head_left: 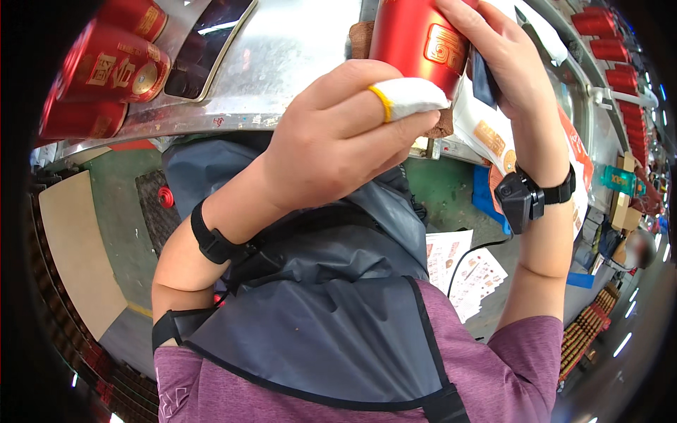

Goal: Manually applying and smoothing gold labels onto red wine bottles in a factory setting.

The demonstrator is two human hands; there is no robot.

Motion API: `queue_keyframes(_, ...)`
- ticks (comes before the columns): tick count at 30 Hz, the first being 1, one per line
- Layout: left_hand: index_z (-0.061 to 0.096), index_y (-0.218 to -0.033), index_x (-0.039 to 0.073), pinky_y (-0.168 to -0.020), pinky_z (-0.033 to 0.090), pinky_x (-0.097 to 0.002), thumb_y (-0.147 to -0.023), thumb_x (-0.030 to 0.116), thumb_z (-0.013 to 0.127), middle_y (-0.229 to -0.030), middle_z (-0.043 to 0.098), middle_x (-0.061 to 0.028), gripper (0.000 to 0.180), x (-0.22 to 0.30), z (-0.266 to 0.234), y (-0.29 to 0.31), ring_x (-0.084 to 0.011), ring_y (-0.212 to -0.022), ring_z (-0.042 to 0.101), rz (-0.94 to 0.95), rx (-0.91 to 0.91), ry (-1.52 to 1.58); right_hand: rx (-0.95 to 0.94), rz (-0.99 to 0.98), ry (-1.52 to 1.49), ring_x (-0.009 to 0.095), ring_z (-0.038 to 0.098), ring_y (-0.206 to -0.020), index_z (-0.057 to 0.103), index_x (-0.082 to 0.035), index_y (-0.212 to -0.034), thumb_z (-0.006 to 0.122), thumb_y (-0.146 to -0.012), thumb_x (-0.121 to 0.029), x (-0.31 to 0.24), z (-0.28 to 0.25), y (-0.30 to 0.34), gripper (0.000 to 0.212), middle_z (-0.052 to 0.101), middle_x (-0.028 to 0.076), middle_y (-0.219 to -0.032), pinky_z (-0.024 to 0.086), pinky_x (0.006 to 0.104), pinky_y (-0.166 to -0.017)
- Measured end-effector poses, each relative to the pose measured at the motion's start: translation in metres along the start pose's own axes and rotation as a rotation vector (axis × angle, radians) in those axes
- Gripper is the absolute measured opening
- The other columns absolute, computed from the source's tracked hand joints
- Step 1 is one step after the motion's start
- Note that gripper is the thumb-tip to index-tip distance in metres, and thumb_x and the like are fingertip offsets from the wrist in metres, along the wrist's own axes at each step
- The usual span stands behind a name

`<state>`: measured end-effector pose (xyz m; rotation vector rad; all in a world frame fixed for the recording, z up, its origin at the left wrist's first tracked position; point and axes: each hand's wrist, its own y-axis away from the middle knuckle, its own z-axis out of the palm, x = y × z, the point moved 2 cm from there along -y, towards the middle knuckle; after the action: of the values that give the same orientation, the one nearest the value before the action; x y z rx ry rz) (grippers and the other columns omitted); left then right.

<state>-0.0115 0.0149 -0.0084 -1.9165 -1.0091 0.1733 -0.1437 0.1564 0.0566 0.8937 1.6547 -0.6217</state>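
In the head view, the red can (pixel 423 42) sits at the top of the picture, over the near edge of the metal bench (pixel 282 63), close to the body, probably so that both hands can work on it at short reach; the right hand (pixel 504 60) is closed around its upper right side, seemingly to steady it, with a dark blue piece (pixel 483 83) between palm and can that is too hidden to identify; the left hand (pixel 342 134) has its fingers curled in at the can's lower end, but whether they grip anything is hidden, so I cannot tell; one finger wears a white cover (pixel 416 97) with a yellow band, perhaps to guard the skin or the can's finish; a brown cloth (pixel 361 39) shows behind and below the can, likely as padding against the metal; other red cans (pixel 116 67) are grouped at the bench's left end, apparently to leave working room.
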Motion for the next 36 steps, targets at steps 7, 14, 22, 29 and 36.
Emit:
queue_keyframes(7, 0.068, -0.131, 0.009, -0.104, 0.042, -0.0386, -0.077, 0.017, 0.084, -0.134, 0.067, -0.0080, 0.057, -0.013, -0.002, 0.007, -0.0289, -0.118, 0.060, -0.267, -0.028, -0.025, 0.424, -0.016, 0.070, 0.005, 0.048, -0.061, 0.072, 0.006, -0.097, 0.047, -0.110, -0.036, 0.001, -0.023, 0.074, 0.051, 0.061, 0.004, -0.069, 0.035, 0.0263, -0.057)
queue_keyframes(14, 0.057, -0.142, 0.000, -0.104, 0.047, -0.0401, -0.078, 0.016, 0.083, -0.144, 0.057, -0.0197, 0.071, -0.023, 0.010, -0.006, -0.0357, -0.124, 0.058, -0.280, 0.023, 0.113, 0.023, -0.288, 0.205, 0.017, 0.046, -0.058, 0.056, -0.006, -0.065, 0.045, -0.108, -0.052, -0.018, 0.015, 0.109, 0.064, 0.047, 0.002, -0.057, 0.049, 0.0728, -0.099)
queue_keyframes(22, 0.071, -0.118, -0.004, -0.090, 0.055, -0.0404, -0.078, 0.015, 0.085, -0.122, 0.069, -0.0195, 0.046, -0.045, 0.049, 0.000, -0.0346, -0.106, 0.068, 0.069, 0.369, -0.001, 0.016, -0.322, 0.327, 0.015, 0.046, -0.056, 0.060, -0.006, -0.067, 0.049, -0.106, -0.053, -0.017, 0.023, 0.109, 0.062, 0.051, 0.001, -0.058, 0.045, 0.0739, -0.104)
queue_keyframes(29, 0.071, -0.115, -0.006, -0.086, 0.057, -0.0401, -0.078, 0.015, 0.085, -0.117, 0.070, -0.0202, 0.045, -0.045, 0.053, -0.002, -0.0347, -0.102, 0.069, 0.115, 0.429, -0.039, 0.018, -0.323, 0.278, 0.016, 0.044, -0.056, 0.059, -0.006, -0.067, 0.051, -0.106, -0.053, -0.014, 0.023, 0.110, 0.061, 0.050, 0.002, -0.059, 0.042, 0.0757, -0.105)
queue_keyframes(36, 0.071, -0.116, -0.006, -0.087, 0.057, -0.0415, -0.080, 0.015, 0.084, -0.118, 0.069, -0.0216, 0.044, -0.040, 0.038, -0.001, -0.0355, -0.104, 0.069, 0.099, 0.246, -0.168, 0.068, -0.311, 0.222, 0.017, 0.045, -0.058, 0.057, -0.006, -0.065, 0.050, -0.106, -0.052, -0.011, 0.018, 0.113, 0.062, 0.049, 0.003, -0.060, 0.041, 0.0778, -0.105)
